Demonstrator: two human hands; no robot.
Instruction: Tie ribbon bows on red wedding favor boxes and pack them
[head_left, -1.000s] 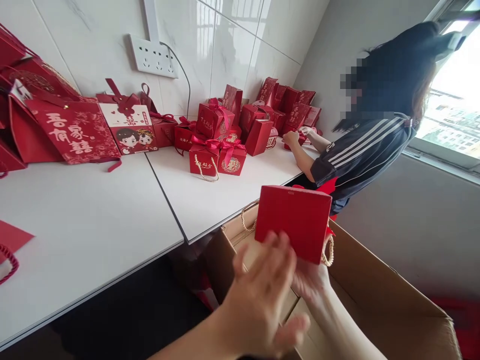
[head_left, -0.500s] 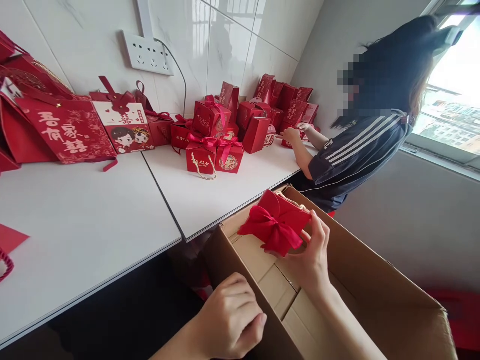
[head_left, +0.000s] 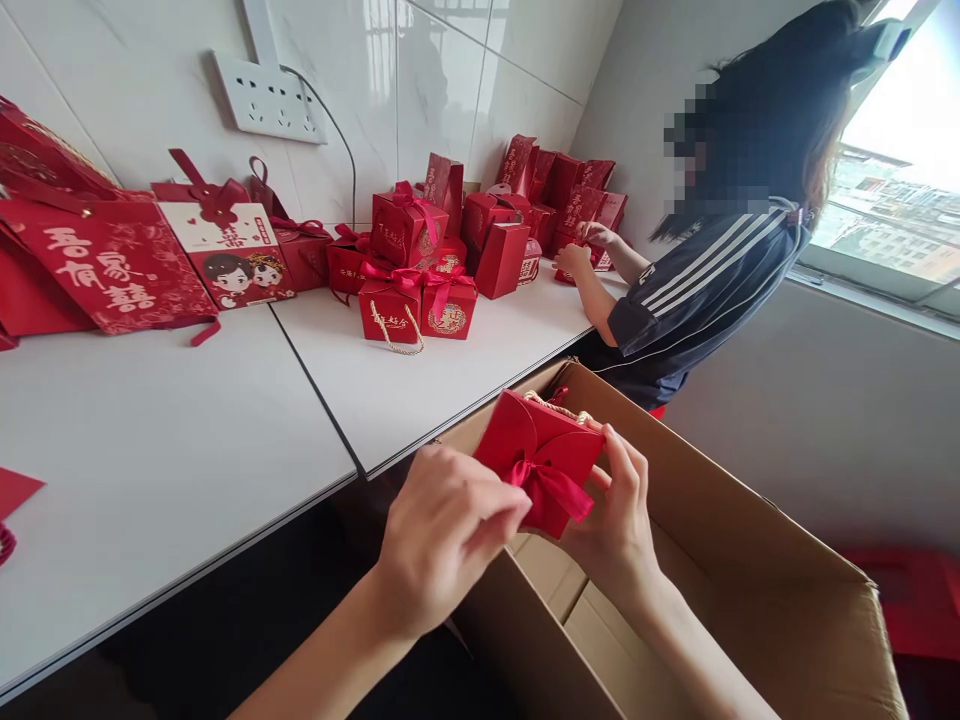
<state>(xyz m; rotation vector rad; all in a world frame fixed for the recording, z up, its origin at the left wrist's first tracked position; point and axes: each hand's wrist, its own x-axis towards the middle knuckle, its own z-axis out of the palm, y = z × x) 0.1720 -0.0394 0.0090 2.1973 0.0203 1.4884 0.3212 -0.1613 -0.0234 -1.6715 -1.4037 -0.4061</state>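
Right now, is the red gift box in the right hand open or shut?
Shut: the red gift box has its curved flaps folded over, the ribbon bow lying across them; how firmly tied, I cannot tell.

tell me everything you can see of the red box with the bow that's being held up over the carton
The red box looks like smooth card, with curved flaps on the face turned toward the camera. A shiny pinkish-red ribbon bow lies across them, and a twisted cream-gold cord handle runs along the far edge. It is tilted, over the open carton. The right hand holds its right side; the left hand is at the bow, though its exact grip is unclear. The underside is hidden.
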